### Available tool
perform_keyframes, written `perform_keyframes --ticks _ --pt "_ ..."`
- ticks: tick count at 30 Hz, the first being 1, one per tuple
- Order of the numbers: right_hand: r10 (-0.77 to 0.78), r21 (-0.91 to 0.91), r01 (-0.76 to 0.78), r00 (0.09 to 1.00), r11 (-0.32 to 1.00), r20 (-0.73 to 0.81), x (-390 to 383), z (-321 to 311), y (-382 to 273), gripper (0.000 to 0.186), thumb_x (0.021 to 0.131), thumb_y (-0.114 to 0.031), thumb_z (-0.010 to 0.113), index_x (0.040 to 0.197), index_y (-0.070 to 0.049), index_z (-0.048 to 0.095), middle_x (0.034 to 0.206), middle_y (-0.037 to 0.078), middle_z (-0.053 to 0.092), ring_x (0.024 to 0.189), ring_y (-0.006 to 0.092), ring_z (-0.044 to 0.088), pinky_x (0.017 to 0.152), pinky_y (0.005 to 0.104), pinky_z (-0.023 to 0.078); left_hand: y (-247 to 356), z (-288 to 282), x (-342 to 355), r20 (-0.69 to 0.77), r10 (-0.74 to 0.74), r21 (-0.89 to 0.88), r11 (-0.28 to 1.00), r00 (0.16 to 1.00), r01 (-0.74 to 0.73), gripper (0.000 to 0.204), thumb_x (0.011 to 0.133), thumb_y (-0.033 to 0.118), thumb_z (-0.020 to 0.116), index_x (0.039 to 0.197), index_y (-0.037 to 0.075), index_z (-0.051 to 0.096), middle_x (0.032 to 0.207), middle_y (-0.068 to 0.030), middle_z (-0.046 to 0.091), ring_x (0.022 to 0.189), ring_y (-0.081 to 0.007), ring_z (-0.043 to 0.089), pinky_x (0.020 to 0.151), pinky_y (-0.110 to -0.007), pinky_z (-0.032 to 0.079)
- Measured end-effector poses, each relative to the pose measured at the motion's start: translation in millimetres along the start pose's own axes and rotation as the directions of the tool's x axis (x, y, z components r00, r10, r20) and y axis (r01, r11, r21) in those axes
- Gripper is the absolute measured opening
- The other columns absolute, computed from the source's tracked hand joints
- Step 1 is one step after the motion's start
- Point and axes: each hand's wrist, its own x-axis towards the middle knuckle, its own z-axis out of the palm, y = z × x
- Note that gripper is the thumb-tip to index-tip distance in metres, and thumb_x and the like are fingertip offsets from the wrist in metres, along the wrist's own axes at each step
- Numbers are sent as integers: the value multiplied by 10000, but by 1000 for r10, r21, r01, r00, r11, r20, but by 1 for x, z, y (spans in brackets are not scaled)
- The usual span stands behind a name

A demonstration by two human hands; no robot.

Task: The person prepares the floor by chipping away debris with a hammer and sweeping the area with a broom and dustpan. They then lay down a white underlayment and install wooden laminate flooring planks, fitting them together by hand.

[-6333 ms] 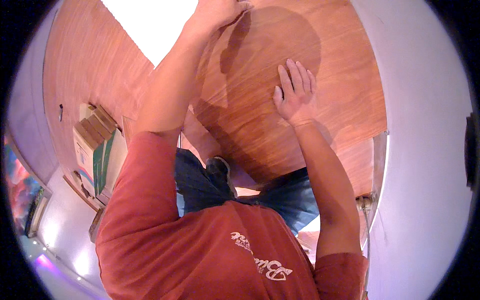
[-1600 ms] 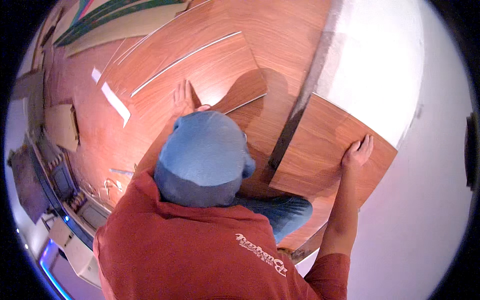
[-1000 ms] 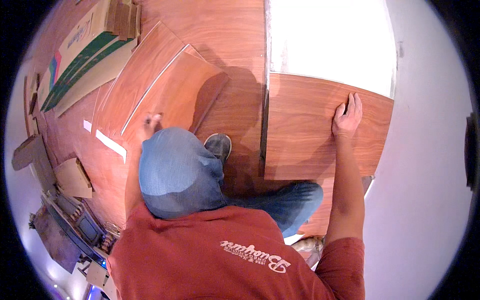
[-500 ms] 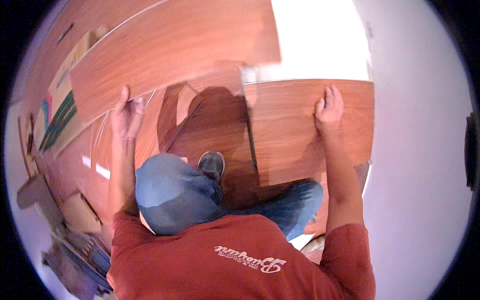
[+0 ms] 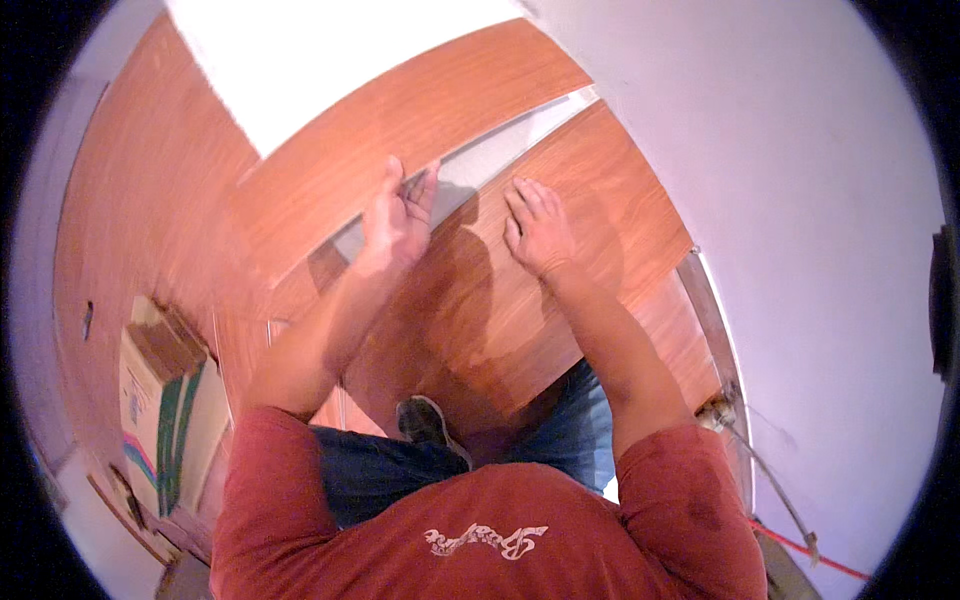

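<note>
My left hand (image 5: pixel 398 222) pinches the near edge of a long reddish-brown wood-grain flooring plank (image 5: pixel 430 95), thumb on top and fingers at its edge. A similar wide wood-grain board (image 5: pixel 625 190) lies on the near side, partly in my shadow. On that board's far edge rests my right hand (image 5: pixel 540 228), palm down, fingers out and slightly bent, gripping nothing. Between the two pieces runs a wedge-shaped gap that shows a pale grey underlay (image 5: pixel 520 135), wider in the middle than near the wall.
Beyond the plank, a bright white sheet-like area (image 5: pixel 290 60) covers the floor. A pale wall (image 5: pixel 800 250) rises at right, with a red cord (image 5: pixel 800 545) at its foot. Cartons with green stripes (image 5: pixel 165 420) stand at left. My shoe (image 5: pixel 428 425) is on the floor near the board.
The view has turned toward the right. My left hand, still on the plank's edge, is now close to my right hand, and the plank lies alongside the near board.
</note>
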Motion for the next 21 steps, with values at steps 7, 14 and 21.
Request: perform_keyframes --ticks 7,14,21 --pt "69 58 -72 996 996 57 8 -14 2 519 881 -188 682 1382 -65 618 1438 141 584 1378 330 508 1183 497 384 -96 9 24 -102 -79 -136 989 992 65 339 1080 313 582 1237 14 599 1224 -174 677 1141 -334 696 925 -379 649" --pt "121 135 -132 989 982 84 4 -7 8 460 909 -267 673 1337 -99 664 1508 99 551 1435 292 465 1204 485 358 -72 20 14 95 -512 450 787 854 422 205 1079 283 589 1148 108 669 994 -51 730 895 -193 697 801 -346 575" --pt "79 56 -83 994 995 74 1 -5 11 487 903 -261 674 1364 -109 637 1522 84 546 1440 281 463 1210 491 351 33 88 112 517 115 670 -671 849 -317 653 904 486 771 1269 -40 638 1251 -255 648 1177 -398 629 983 -453 538"
